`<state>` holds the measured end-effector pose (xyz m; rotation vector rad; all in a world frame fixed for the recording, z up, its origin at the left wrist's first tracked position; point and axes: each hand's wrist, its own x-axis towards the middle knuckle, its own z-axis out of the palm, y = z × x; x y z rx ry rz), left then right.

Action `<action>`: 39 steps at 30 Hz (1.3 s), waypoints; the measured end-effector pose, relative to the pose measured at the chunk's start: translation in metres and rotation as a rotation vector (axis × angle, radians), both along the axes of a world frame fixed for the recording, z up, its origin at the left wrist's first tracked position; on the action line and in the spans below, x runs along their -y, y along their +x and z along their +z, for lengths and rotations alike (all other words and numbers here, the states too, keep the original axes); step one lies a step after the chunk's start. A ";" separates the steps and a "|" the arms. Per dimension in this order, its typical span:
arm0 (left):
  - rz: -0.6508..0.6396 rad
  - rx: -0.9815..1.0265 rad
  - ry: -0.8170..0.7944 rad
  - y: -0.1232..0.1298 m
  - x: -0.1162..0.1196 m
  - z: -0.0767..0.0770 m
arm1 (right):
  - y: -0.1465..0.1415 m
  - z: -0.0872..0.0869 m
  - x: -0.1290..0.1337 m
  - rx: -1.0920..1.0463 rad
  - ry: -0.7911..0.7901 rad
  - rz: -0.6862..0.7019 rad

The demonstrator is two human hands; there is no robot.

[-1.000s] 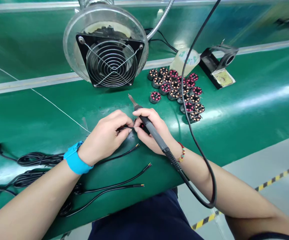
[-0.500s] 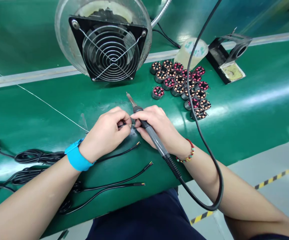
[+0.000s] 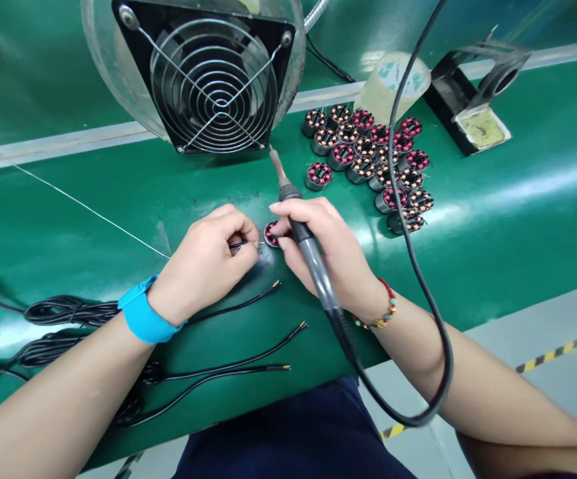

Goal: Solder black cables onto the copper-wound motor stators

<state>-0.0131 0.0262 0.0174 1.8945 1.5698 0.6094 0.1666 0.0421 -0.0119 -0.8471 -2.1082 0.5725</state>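
My left hand (image 3: 213,256) is closed, thumb and forefinger pinching a thin black cable (image 3: 238,245); a short silvery wire tip pokes out past the fingertips. In my right hand (image 3: 325,246) a soldering iron (image 3: 313,259) lies between thumb and forefinger, its tip pointing up and away toward the fan. The right fingertips also touch a small round coil-wound motor stator (image 3: 270,234) on the table, its right side hidden by them. The silvery wire tip ends close to the stator's left edge; I cannot tell whether they touch. A thin solder wire (image 3: 88,207) runs behind my left wrist.
Several stators (image 3: 363,146) with red or copper windings stand at the back right, near a tape roll (image 3: 392,86) and an iron stand (image 3: 460,100). A fan (image 3: 218,93) stands at the back. Coiled black cables (image 3: 68,309) lie at left, stripped ends toward the middle.
My right hand has shifted slightly right with the soldering iron, and the stator under its fingertips now shows. My left hand has moved slightly left. The view has shifted a little.
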 end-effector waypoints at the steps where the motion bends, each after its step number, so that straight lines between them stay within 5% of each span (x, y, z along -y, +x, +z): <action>1: -0.006 -0.008 0.006 0.000 0.000 0.000 | 0.003 0.002 0.002 -0.025 -0.012 -0.014; 13: -0.024 -0.058 0.068 0.002 0.002 -0.002 | 0.017 0.020 0.007 -0.208 0.156 -0.148; 24: 0.016 -0.097 0.017 0.005 0.001 0.002 | 0.017 0.022 0.014 -0.080 -0.035 -0.163; 34: 0.018 -0.091 0.018 0.005 0.001 0.002 | 0.017 0.024 0.015 -0.177 0.103 -0.135; 39: 0.007 -0.087 0.024 0.004 0.001 0.002 | 0.017 0.022 0.013 -0.123 0.080 -0.259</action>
